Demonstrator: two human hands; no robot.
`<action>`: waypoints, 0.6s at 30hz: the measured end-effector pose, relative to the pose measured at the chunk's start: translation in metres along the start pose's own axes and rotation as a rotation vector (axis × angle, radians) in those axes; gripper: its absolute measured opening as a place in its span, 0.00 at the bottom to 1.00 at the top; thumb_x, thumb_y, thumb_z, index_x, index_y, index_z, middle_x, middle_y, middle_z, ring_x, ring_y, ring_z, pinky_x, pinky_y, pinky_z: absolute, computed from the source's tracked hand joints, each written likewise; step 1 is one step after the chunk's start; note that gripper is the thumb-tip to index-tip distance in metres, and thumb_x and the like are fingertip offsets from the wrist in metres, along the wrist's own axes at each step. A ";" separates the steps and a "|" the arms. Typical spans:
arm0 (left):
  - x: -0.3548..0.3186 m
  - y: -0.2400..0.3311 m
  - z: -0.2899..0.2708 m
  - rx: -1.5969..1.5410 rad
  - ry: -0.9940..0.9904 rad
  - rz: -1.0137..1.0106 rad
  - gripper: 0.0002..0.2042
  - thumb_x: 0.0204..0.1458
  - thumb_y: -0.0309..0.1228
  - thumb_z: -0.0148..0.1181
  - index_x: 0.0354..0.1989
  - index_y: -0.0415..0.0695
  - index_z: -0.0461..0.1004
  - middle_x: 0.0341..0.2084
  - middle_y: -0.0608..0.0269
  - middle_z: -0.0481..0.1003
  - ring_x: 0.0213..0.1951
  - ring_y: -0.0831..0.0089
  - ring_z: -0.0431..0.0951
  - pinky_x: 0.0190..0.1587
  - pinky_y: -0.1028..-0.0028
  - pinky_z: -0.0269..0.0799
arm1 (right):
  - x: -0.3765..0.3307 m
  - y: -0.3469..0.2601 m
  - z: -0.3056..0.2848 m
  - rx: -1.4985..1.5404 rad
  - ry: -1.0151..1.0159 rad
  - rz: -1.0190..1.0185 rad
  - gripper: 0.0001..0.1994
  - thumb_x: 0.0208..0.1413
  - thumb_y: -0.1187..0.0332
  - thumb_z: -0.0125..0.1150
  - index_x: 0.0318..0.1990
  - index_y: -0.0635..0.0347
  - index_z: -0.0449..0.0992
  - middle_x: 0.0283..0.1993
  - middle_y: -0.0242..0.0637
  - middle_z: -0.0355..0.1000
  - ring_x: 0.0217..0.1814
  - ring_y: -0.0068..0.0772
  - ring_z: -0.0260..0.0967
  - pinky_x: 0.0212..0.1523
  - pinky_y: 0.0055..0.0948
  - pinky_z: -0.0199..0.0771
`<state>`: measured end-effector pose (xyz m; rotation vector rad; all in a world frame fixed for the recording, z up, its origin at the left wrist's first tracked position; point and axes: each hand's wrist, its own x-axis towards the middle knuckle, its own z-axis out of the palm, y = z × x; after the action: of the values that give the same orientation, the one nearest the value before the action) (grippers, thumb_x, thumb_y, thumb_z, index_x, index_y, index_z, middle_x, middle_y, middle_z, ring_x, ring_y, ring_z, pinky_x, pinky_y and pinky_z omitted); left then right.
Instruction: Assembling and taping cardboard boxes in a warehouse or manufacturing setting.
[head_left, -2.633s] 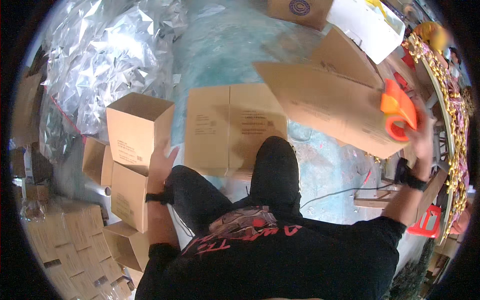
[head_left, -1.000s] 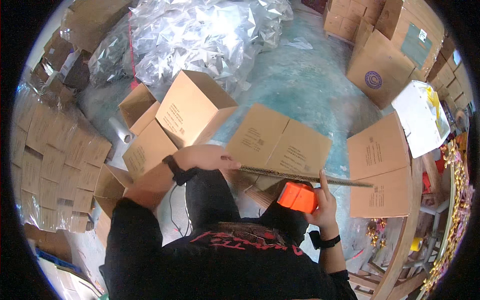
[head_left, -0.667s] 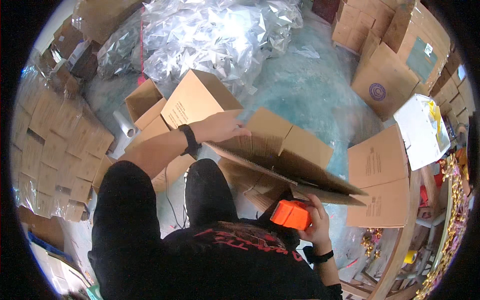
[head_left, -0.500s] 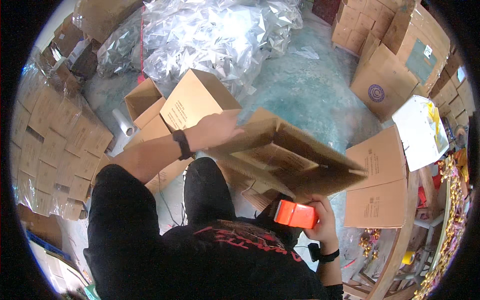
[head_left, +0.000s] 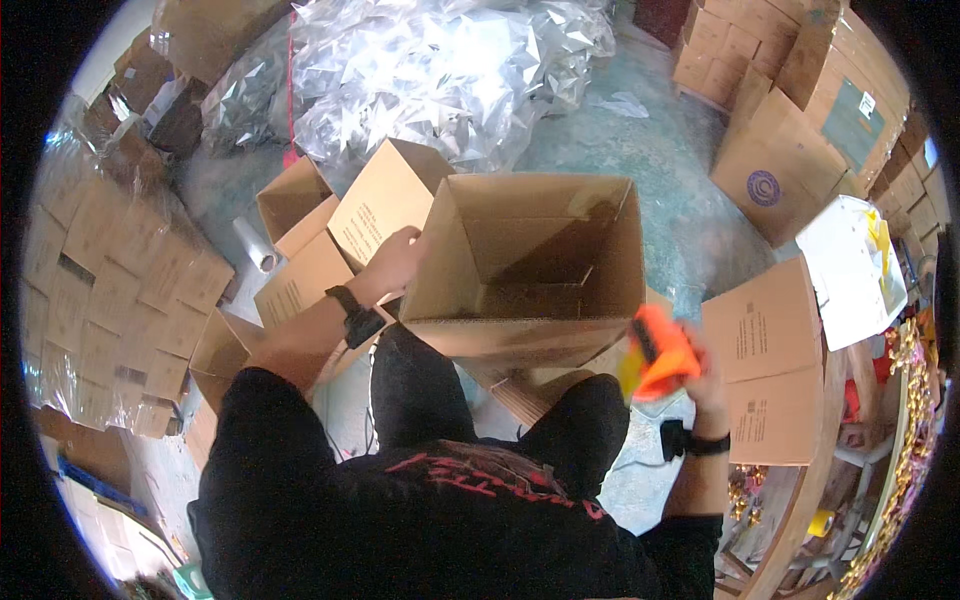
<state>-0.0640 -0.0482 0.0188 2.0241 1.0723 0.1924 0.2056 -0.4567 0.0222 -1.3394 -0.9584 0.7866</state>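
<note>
Box: stands directly ahead of the torso at 12 o'clock, mouth up. The box [head_left: 540,225] shows four walls and a wide, near-square mouth, with its near wall just by the legs [head_left: 420,385]. What bears its weight is hidden.
Change, box: one second ago a thin, folded sheet seen edge-on; half a second ago a skewed, part-spread shape; now squared out and hollow.
Left hand: left hand [head_left: 396,266] at the box's 9 o'clock, fingers bent beside the outer wall. Cannot tell whether it grips or only steadies.
Right hand: right hand [head_left: 708,382] grasps the orange dispenser [head_left: 664,355], blurred, at the box's 4 o'clock. Contact with the box not clear.
Change, dispenser: was below the sheet, near the lap; now up beside the box's near right corner.
Meaning: spreading the walls looks done, in my judgement; no tape is seen on the box. State of its bottom cannot be read from here.
Surroundings: tall box [head_left: 388,200] at 10 o'clock of the box; silver heap [head_left: 430,85] at 11, well apart; flat carton [head_left: 765,365] at 4, beyond the dispenser.
</note>
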 end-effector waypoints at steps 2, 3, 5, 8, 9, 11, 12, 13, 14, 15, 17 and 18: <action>0.029 -0.032 0.018 0.003 0.084 0.071 0.27 0.61 0.48 0.50 0.52 0.32 0.71 0.36 0.42 0.79 0.33 0.55 0.81 0.36 0.64 0.75 | 0.045 0.024 -0.006 0.198 0.064 -0.189 0.24 0.42 0.72 0.65 0.51 0.66 0.70 0.44 0.33 0.73 0.43 0.24 0.73 0.46 0.28 0.75; 0.036 -0.042 0.022 0.002 0.164 0.137 0.28 0.60 0.50 0.52 0.53 0.33 0.71 0.38 0.41 0.79 0.38 0.54 0.81 0.42 0.62 0.74 | 0.065 0.009 0.002 0.132 0.016 -0.100 0.24 0.42 0.72 0.64 0.51 0.66 0.71 0.44 0.32 0.73 0.42 0.24 0.73 0.45 0.28 0.75; 0.032 -0.036 0.035 -0.058 0.176 0.110 0.28 0.59 0.50 0.52 0.53 0.33 0.72 0.39 0.41 0.79 0.39 0.54 0.81 0.45 0.62 0.73 | 0.083 -0.002 0.009 0.017 -0.071 0.037 0.21 0.41 0.71 0.64 0.47 0.65 0.72 0.40 0.32 0.73 0.39 0.25 0.72 0.43 0.27 0.73; 0.031 -0.031 0.028 -0.119 0.215 0.087 0.27 0.59 0.48 0.54 0.53 0.34 0.71 0.35 0.44 0.80 0.38 0.57 0.81 0.44 0.63 0.73 | 0.082 -0.013 0.015 -0.246 -0.169 0.086 0.17 0.39 0.70 0.62 0.40 0.64 0.73 0.32 0.32 0.71 0.35 0.25 0.69 0.38 0.27 0.70; 0.021 -0.026 0.018 -0.101 0.235 0.068 0.25 0.59 0.46 0.55 0.53 0.34 0.71 0.33 0.46 0.80 0.36 0.58 0.81 0.42 0.64 0.73 | 0.078 -0.020 0.018 -0.459 -0.225 0.090 0.14 0.37 0.70 0.62 0.36 0.63 0.74 0.28 0.32 0.70 0.33 0.25 0.67 0.35 0.28 0.68; 0.022 -0.038 0.014 -0.159 0.311 0.115 0.22 0.58 0.41 0.56 0.53 0.34 0.70 0.27 0.50 0.80 0.30 0.64 0.81 0.35 0.67 0.73 | 0.064 -0.044 0.038 -0.443 -0.271 0.128 0.14 0.34 0.69 0.61 0.33 0.63 0.72 0.28 0.30 0.68 0.32 0.24 0.64 0.33 0.26 0.65; 0.021 -0.035 0.015 -0.160 0.302 0.116 0.22 0.58 0.41 0.56 0.53 0.34 0.70 0.27 0.50 0.80 0.30 0.64 0.81 0.35 0.67 0.73 | 0.053 -0.050 0.043 -0.429 -0.304 0.184 0.14 0.31 0.68 0.60 0.30 0.62 0.71 0.28 0.28 0.66 0.31 0.22 0.61 0.32 0.25 0.62; 0.021 -0.029 0.015 -0.162 0.295 0.121 0.22 0.58 0.41 0.56 0.53 0.34 0.70 0.26 0.49 0.80 0.30 0.65 0.80 0.35 0.67 0.73 | 0.047 -0.048 0.043 -0.482 -0.339 0.189 0.14 0.29 0.69 0.60 0.29 0.62 0.69 0.26 0.27 0.65 0.30 0.21 0.60 0.31 0.25 0.61; 0.020 -0.025 0.017 -0.165 0.288 0.126 0.22 0.59 0.41 0.56 0.53 0.34 0.70 0.26 0.49 0.79 0.29 0.66 0.80 0.35 0.67 0.72 | 0.040 -0.043 0.043 -0.484 -0.331 0.196 0.14 0.29 0.69 0.60 0.29 0.62 0.69 0.26 0.27 0.65 0.30 0.21 0.60 0.31 0.25 0.61; 0.024 -0.023 0.019 -0.167 0.278 0.139 0.22 0.59 0.41 0.56 0.53 0.34 0.70 0.26 0.49 0.79 0.29 0.66 0.80 0.35 0.67 0.72 | 0.035 -0.039 0.046 -0.415 -0.333 0.180 0.15 0.29 0.70 0.60 0.29 0.62 0.69 0.26 0.26 0.64 0.30 0.21 0.59 0.31 0.25 0.60; 0.030 -0.025 0.024 -0.204 0.343 0.128 0.22 0.58 0.41 0.56 0.53 0.35 0.69 0.25 0.50 0.79 0.27 0.67 0.79 0.33 0.68 0.72 | 0.030 -0.040 0.056 -0.273 -0.304 0.155 0.15 0.28 0.70 0.59 0.30 0.62 0.69 0.26 0.26 0.63 0.31 0.19 0.59 0.31 0.24 0.60; 0.030 -0.024 0.026 -0.215 0.335 0.138 0.22 0.58 0.41 0.56 0.53 0.35 0.69 0.25 0.50 0.79 0.27 0.67 0.79 0.33 0.68 0.72 | 0.030 -0.040 0.057 -0.286 -0.293 0.157 0.15 0.28 0.70 0.59 0.30 0.62 0.69 0.26 0.26 0.63 0.31 0.19 0.59 0.31 0.24 0.60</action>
<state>-0.0480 -0.0343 -0.0218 1.9106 1.0601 0.7090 0.1640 -0.4096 0.0643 -1.5889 -1.2423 1.0132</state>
